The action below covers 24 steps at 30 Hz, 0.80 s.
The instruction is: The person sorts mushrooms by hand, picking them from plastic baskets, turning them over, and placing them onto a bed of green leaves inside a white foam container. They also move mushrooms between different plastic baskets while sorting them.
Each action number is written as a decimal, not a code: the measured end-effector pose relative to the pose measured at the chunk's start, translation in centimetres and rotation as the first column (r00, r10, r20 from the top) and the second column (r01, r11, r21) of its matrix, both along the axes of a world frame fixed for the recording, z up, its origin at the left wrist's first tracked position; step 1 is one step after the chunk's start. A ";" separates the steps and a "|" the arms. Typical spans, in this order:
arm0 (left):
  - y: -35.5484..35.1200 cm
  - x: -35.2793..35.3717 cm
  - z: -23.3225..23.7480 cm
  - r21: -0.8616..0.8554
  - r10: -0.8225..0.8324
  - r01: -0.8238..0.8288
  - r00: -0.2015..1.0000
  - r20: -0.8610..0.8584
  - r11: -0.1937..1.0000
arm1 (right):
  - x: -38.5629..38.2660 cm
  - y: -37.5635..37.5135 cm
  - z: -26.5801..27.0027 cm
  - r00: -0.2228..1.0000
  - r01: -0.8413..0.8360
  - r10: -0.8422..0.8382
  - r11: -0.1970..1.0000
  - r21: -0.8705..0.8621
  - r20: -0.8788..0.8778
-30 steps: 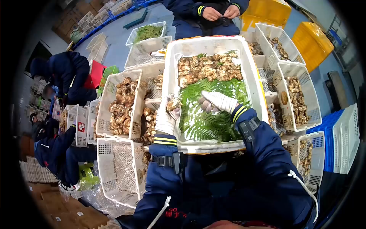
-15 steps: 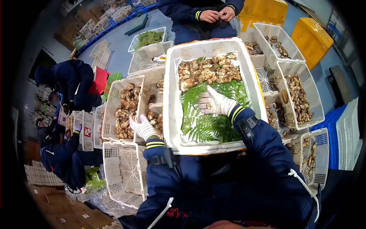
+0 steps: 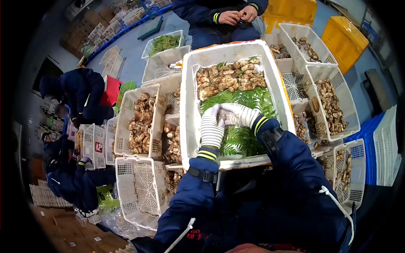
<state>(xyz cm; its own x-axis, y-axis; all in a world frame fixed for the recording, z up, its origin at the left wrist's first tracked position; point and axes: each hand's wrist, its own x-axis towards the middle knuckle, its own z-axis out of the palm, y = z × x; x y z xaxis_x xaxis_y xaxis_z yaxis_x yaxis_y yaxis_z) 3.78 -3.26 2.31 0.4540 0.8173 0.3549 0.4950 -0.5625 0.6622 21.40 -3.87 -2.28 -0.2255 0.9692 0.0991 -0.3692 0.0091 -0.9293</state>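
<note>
A white foam box point(image 3: 276, 84) is in front of me, with a white lining. Rows of brown-and-white mushrooms point(image 3: 232, 77) fill its far part, and green fern leaves point(image 3: 240, 141) cover the near part. Both my hands wear striped gloves and are over the ferns, close together. My left hand point(image 3: 212, 126) points away from me, its fingertips by the other hand. My right hand point(image 3: 238, 114) reaches in from the right, fingers partly bent. Whether anything lies between the fingers is hidden.
Left of the box is a basket of mushrooms point(image 3: 141, 122), with a white basket point(image 3: 141, 192) nearer me. More mushroom baskets point(image 3: 331, 109) stand at right, beside blue and white crates point(image 3: 375, 147). A co-worker's hands point(image 3: 238, 16) are beyond the box; two other people work at left.
My left hand has moved right, from beside the mushroom basket to over the ferns, and now meets my right hand. My right hand's fingers were spread and are now more bent.
</note>
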 end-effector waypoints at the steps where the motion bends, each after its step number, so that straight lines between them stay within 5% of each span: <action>1: -0.1 0.0 -0.3 0.042 0.091 -0.088 0.994 -0.061 0.995 | -0.1 0.2 -0.3 0.982 -0.083 0.044 0.974 -0.212 -0.186; 2: -0.2 -0.2 -0.5 0.036 0.107 -0.106 0.994 -0.032 0.994 | -0.2 0.3 0.0 0.931 -0.164 0.002 0.897 -0.412 -0.366; 7: 0.8 -0.8 -2.5 -0.179 0.110 -0.110 0.994 -0.008 0.978 | -0.2 0.2 0.5 0.977 -0.116 0.055 0.946 -0.302 -0.204; 8: 0.3 -0.8 -1.2 0.012 0.116 -0.116 0.993 -0.013 0.993 | -0.1 0.2 0.5 0.983 -0.097 0.044 0.947 -0.306 -0.177; 11: -0.3 -0.6 0.5 -0.235 0.051 -0.047 0.999 0.013 0.971 | -0.1 0.3 0.1 0.987 -0.112 0.074 0.956 -0.270 -0.146; 15: -0.4 -0.6 0.6 -0.068 0.050 -0.053 0.998 -0.039 0.996 | -0.2 0.6 0.0 0.992 -0.099 0.072 0.953 -0.285 -0.103; 24: 0.0 -0.3 0.1 -0.109 0.162 -0.152 0.983 0.090 0.982 | 0.1 1.1 0.5 0.990 0.041 -0.074 0.965 -0.259 -0.120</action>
